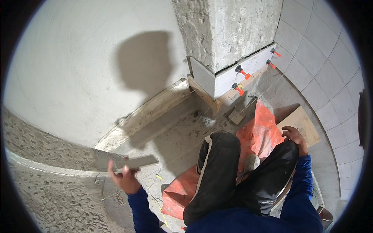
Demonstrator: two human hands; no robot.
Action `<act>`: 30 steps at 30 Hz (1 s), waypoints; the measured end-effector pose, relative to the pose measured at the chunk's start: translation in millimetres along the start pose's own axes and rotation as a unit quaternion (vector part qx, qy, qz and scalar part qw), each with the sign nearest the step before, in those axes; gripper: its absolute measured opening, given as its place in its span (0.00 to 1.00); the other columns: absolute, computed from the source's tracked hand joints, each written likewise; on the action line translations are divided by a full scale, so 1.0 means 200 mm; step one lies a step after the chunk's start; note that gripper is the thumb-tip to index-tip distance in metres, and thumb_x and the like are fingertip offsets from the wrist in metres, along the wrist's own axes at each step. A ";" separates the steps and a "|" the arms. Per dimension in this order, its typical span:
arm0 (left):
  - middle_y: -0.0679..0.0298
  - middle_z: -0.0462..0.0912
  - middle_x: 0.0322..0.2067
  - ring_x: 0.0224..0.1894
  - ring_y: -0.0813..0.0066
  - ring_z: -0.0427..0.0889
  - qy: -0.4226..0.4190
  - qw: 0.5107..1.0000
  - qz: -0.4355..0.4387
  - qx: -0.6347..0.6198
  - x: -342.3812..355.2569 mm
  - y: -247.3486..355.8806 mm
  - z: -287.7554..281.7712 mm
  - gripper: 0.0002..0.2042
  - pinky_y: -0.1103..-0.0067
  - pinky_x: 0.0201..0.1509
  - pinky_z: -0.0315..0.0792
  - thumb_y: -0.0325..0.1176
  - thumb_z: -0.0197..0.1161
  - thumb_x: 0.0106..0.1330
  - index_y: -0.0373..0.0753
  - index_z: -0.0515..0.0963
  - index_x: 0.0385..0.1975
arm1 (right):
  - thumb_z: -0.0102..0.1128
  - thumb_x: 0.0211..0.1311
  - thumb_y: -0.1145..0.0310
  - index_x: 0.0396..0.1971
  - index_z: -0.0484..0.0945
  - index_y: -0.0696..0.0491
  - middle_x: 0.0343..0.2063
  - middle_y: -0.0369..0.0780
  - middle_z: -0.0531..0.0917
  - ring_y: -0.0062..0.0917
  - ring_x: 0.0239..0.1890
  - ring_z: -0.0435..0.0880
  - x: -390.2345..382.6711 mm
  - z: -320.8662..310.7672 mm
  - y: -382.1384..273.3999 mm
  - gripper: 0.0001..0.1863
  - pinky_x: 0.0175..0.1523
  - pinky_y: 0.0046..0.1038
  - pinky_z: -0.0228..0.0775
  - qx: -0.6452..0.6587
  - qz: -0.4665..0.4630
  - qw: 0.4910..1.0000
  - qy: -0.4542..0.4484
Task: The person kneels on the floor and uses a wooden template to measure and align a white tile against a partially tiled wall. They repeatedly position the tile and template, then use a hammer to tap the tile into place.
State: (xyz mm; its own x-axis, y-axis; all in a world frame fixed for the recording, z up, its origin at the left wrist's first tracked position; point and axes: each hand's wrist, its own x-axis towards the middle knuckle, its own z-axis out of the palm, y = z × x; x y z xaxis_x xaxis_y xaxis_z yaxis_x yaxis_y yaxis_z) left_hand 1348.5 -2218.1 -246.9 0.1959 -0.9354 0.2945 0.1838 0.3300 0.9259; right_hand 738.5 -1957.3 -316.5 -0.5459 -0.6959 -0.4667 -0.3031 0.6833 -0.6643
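Rough concrete floor, half-tiled column. Left hand point(125, 176) grips a thin grey tile strip point(136, 162), apparently mid-fitting; right hand point(295, 136) rests loosely on the knee. Next likely calls for aligning the strip with the white tiles point(233, 75).

Narrow grey tile strip point(136, 162), roughly level, apparently clean, raised

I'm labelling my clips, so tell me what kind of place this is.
Most likely a room under construction, being tiled. A bare concrete column has grey tiles at its base held by red levelling clips, and the left hand holds a cut tile strip beside rough plaster.
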 end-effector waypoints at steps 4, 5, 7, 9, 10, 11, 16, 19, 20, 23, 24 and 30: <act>0.49 0.80 0.40 0.35 0.70 0.82 -0.113 0.989 0.068 0.070 0.31 -0.08 0.47 0.24 0.79 0.28 0.77 0.29 0.65 0.60 0.34 0.67 0.55 | 0.56 0.57 0.64 0.54 0.73 0.61 0.35 0.45 0.84 0.26 0.28 0.83 -0.08 -0.03 0.05 0.26 0.34 0.27 0.75 0.041 -0.006 0.999 0.033; 0.51 0.81 0.37 0.31 0.72 0.82 -0.142 0.982 0.073 0.101 0.41 -0.11 0.58 0.22 0.80 0.27 0.77 0.28 0.66 0.59 0.34 0.69 0.53 | 0.57 0.56 0.63 0.53 0.73 0.61 0.35 0.44 0.84 0.26 0.28 0.83 -0.10 -0.03 0.06 0.25 0.34 0.28 0.75 0.044 -0.007 0.998 0.043; 0.54 0.82 0.30 0.23 0.75 0.81 -0.185 0.966 0.093 0.153 0.57 -0.19 0.79 0.20 0.81 0.24 0.75 0.27 0.68 0.57 0.33 0.71 0.49 | 0.58 0.56 0.62 0.52 0.74 0.61 0.34 0.44 0.83 0.26 0.27 0.82 -0.13 -0.03 0.07 0.25 0.35 0.28 0.75 0.044 -0.012 0.997 0.060; 0.57 0.82 0.24 0.19 0.77 0.79 -0.196 0.952 0.110 0.209 0.71 -0.26 0.99 0.20 0.81 0.23 0.74 0.29 0.71 0.54 0.32 0.73 0.45 | 0.58 0.56 0.62 0.52 0.74 0.62 0.32 0.45 0.84 0.25 0.27 0.82 -0.15 -0.03 0.09 0.25 0.35 0.29 0.75 0.038 -0.025 0.996 0.077; 0.57 0.82 0.23 0.19 0.78 0.78 -0.198 0.947 0.096 0.233 0.76 -0.29 1.08 0.19 0.81 0.22 0.73 0.29 0.73 0.53 0.32 0.74 0.42 | 0.57 0.57 0.62 0.52 0.74 0.62 0.31 0.45 0.83 0.25 0.27 0.82 -0.15 -0.03 0.10 0.25 0.35 0.28 0.74 0.038 -0.030 0.995 0.082; 0.57 0.82 0.23 0.18 0.77 0.79 -0.204 0.933 0.119 0.273 0.80 -0.31 1.15 0.20 0.81 0.22 0.73 0.30 0.74 0.52 0.31 0.74 0.42 | 0.57 0.57 0.62 0.52 0.74 0.62 0.31 0.45 0.83 0.25 0.26 0.82 -0.15 -0.02 0.10 0.25 0.35 0.28 0.74 0.036 -0.039 0.995 0.089; 0.53 0.82 0.22 0.16 0.73 0.80 -0.218 0.887 0.085 0.399 0.94 -0.38 1.36 0.22 0.77 0.22 0.73 0.35 0.75 0.50 0.31 0.74 0.41 | 0.56 0.58 0.62 0.51 0.74 0.61 0.27 0.44 0.83 0.25 0.26 0.81 -0.17 -0.02 0.12 0.24 0.33 0.28 0.73 0.008 -0.060 0.991 0.116; 0.55 0.82 0.21 0.17 0.75 0.80 -0.201 0.912 0.079 0.349 0.95 -0.45 1.41 0.19 0.78 0.21 0.73 0.31 0.70 0.55 0.29 0.74 0.42 | 0.56 0.58 0.62 0.51 0.75 0.60 0.27 0.43 0.83 0.24 0.26 0.81 -0.17 -0.02 0.12 0.23 0.33 0.28 0.72 0.022 -0.063 0.991 0.114; 0.54 0.82 0.22 0.17 0.74 0.80 -0.213 0.906 0.091 0.354 0.96 -0.47 1.43 0.18 0.77 0.21 0.73 0.30 0.69 0.56 0.29 0.74 0.42 | 0.56 0.59 0.62 0.51 0.75 0.59 0.27 0.43 0.83 0.24 0.26 0.81 -0.17 -0.02 0.12 0.23 0.33 0.28 0.72 0.026 -0.063 0.992 0.109; 0.54 0.82 0.24 0.17 0.73 0.81 -0.240 0.893 0.107 0.365 1.01 -0.54 1.44 0.15 0.76 0.20 0.73 0.29 0.67 0.57 0.28 0.75 0.42 | 0.56 0.59 0.62 0.51 0.75 0.59 0.27 0.43 0.83 0.23 0.27 0.81 -0.15 -0.02 0.11 0.22 0.34 0.28 0.72 0.035 -0.064 0.993 0.095; 0.53 0.82 0.25 0.17 0.73 0.81 -0.244 0.891 0.108 0.367 1.03 -0.56 1.45 0.15 0.76 0.20 0.73 0.28 0.67 0.57 0.29 0.75 0.41 | 0.56 0.59 0.63 0.51 0.75 0.59 0.27 0.43 0.83 0.23 0.27 0.81 -0.14 -0.02 0.10 0.22 0.34 0.28 0.72 0.039 -0.063 0.993 0.093; 0.54 0.82 0.25 0.18 0.74 0.81 -0.240 0.886 0.154 0.367 1.10 -0.71 1.46 0.13 0.77 0.21 0.73 0.27 0.67 0.57 0.30 0.77 0.40 | 0.57 0.60 0.64 0.51 0.75 0.61 0.28 0.44 0.83 0.24 0.28 0.81 -0.11 -0.01 0.09 0.22 0.36 0.28 0.73 0.073 -0.072 0.991 0.081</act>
State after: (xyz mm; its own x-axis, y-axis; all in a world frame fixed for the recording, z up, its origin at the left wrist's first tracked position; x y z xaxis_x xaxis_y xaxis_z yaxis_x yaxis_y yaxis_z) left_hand 1084.2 -2508.7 -244.8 -0.3363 -0.8197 0.4636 -0.5164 0.5722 0.6372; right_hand 743.9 -1929.4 -317.6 -0.6274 -0.7308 -0.2688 -0.2777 0.5325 -0.7996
